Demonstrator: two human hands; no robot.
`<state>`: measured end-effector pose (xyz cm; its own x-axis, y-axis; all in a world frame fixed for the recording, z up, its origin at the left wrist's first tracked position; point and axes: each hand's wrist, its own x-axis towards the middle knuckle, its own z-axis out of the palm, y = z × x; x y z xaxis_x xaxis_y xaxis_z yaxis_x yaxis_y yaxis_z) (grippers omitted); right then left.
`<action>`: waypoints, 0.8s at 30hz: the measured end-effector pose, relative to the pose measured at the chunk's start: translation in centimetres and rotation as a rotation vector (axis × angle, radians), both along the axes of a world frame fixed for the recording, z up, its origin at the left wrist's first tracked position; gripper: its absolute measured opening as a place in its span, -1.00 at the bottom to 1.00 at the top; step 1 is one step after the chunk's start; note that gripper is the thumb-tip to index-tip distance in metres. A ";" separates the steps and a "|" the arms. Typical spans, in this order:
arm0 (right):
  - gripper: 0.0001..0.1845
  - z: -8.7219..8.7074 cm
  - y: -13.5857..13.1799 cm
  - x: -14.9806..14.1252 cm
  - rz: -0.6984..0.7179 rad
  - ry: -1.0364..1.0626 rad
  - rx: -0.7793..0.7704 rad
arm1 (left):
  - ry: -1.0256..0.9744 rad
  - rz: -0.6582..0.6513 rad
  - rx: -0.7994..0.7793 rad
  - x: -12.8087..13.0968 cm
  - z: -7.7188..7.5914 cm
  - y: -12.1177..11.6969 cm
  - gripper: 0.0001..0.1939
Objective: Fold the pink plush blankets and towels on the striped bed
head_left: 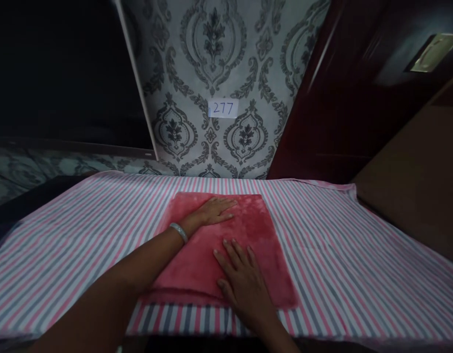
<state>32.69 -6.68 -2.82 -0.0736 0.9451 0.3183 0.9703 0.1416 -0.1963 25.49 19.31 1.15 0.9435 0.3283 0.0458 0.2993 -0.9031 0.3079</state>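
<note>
A plush red-pink cloth (186, 260), roughly square, lies flat on the striped sheet, with a fold line along its near edge. My left hand (215, 211), with a bracelet (179, 231) at the wrist, rests palm down on the upper middle of the cloth, fingers stretched to the right. Lower and to the right, my right hand (243, 279) also lies palm down on the cloth, its fingers spread and pointing away from me. Neither hand grips anything.
A pink, white and grey striped sheet (333, 260) covers the table. Behind stands a wall with patterned wallpaper and a paper label (223, 108) reading 277. A dark screen (64, 73) is at the left, a dark red door (344, 98) at the right, beside a brown panel (421, 176).
</note>
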 end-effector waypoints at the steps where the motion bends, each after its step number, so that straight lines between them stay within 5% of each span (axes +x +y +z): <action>1: -0.32 -0.1 0.0 0.0 -0.004 -0.012 0.004 | 0.003 0.000 0.006 0.0 0.0 -0.1 -0.31; 10: -0.38 1.1 0.0 0.2 -0.001 -0.063 -0.059 | 0.023 0.065 0.186 -0.7 1.8 -2.1 -0.32; 16: -0.46 4.0 0.4 -1.9 0.094 -0.026 -0.079 | 0.020 0.141 0.086 -6.0 3.7 -3.5 -0.32; 20: -0.44 4.8 2.0 -5.3 0.298 -0.016 -0.087 | 0.050 0.225 0.120 -9.6 2.9 -3.8 -0.32; 24: -0.32 3.1 2.8 -7.1 0.372 -0.049 -0.132 | -0.006 0.352 0.231 -10.7 1.1 -4.0 -0.33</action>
